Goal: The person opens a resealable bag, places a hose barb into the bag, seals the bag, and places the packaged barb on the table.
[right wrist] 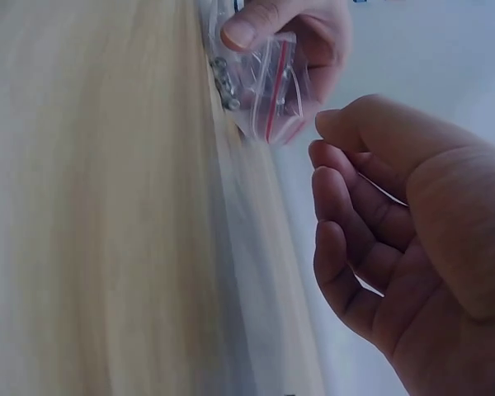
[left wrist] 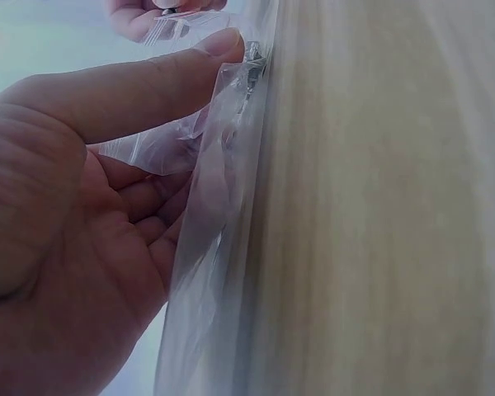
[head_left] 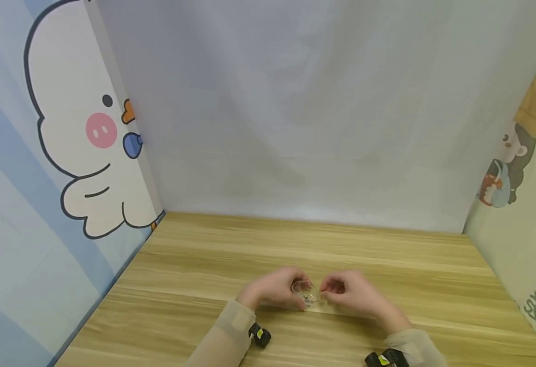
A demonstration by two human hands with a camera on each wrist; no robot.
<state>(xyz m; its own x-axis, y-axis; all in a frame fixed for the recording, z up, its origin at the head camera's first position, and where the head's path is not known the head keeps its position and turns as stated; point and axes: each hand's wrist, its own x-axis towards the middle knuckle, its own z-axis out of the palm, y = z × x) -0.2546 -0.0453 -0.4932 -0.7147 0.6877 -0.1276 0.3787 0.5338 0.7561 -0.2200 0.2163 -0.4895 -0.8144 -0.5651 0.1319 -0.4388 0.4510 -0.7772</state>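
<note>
My left hand (head_left: 277, 288) holds a small clear zip-lock bag (right wrist: 272, 95) low over the wooden table, its thumb pressed on the plastic. A red line runs along the bag's seal in the right wrist view. Several small silvery metal parts (right wrist: 223, 82), like screws or nuts, lie at the bag's lower side. Close by on the right is my right hand (head_left: 352, 293), thumb and index fingertips together beside the bag's mouth. A tiny grey metal piece (left wrist: 169, 11) shows between those fingertips in the left wrist view; its exact kind cannot be made out.
The wood-grain table (head_left: 194, 260) reaches back to a pale grey curtain (head_left: 295, 117). A cartoon-printed panel (head_left: 2, 204) borders it on the left, another printed panel (head_left: 515, 244) on the right. Black cameras (head_left: 260, 335) are strapped to both wrists.
</note>
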